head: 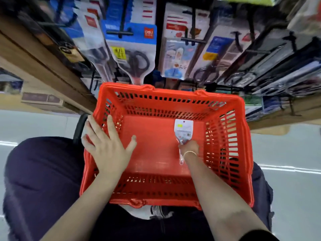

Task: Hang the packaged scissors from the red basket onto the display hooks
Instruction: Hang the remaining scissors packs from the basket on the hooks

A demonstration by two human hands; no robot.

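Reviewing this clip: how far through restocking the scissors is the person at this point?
Nearly finished, judging by the basket. Done: the red basket holds only one packaged scissors, and the display hooks above already carry packs. In hand: the right hand has its grip on that last pack inside the basket, while the left hand rests flat on the basket's rim. Left: lifting the pack out and hanging it on a hook.

It was a stationery shop; packaged scissors (137,61) hung in rows from black display hooks (119,33) on the rack; a red shopping basket (246,153) sat below; cardboard boxes (41,100) lay on the floor.
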